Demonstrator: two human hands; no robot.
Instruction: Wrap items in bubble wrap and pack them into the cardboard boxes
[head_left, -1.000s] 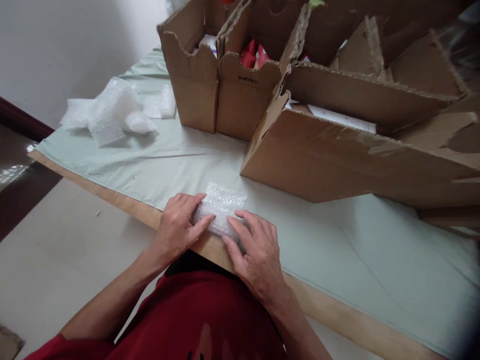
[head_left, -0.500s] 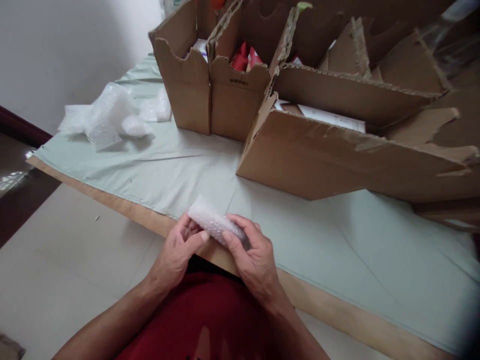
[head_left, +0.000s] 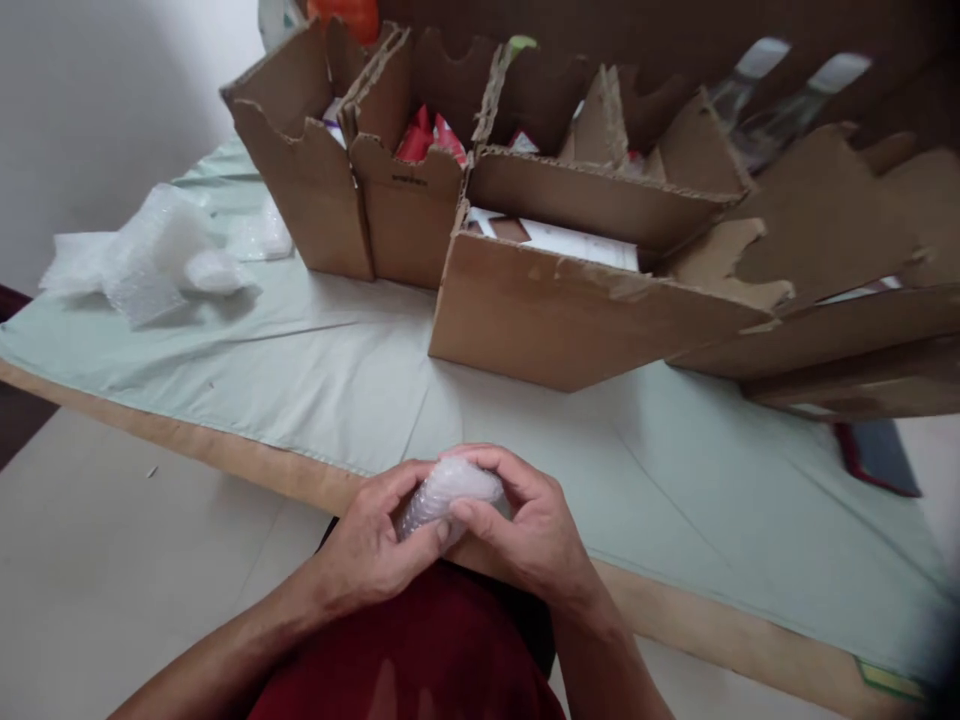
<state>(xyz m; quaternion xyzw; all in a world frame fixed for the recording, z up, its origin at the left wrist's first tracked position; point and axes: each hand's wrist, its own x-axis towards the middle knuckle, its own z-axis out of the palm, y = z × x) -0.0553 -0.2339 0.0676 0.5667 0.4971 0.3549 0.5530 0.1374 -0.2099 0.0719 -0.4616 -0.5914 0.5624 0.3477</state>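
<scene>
Between my two hands is a small bundle of bubble wrap (head_left: 459, 487), rolled up and whitish, held close to my body at the table's front edge. My left hand (head_left: 386, 535) grips its left end, thumb on the near side and fingers curled behind. Around the right end my right hand (head_left: 529, 515) is closed, its thumb pressing on the near face. Whether anything is inside the wrap cannot be seen. More bubble wrap (head_left: 154, 255) lies crumpled on the left part of the cloth-covered table (head_left: 360, 390).
Cardboard bins (head_left: 540, 320) stand along the back, holding red packets (head_left: 424, 135) and a white printed box (head_left: 562, 240). Two clear bottles with white caps (head_left: 761, 60) are at the back right. Past the bins at right lies a dark flat item (head_left: 881, 455).
The bundle has been turned and drawn nearer my body, its end now facing up more. Both hands have shifted right and lower and wrap it more tightly. My view has swung right.
</scene>
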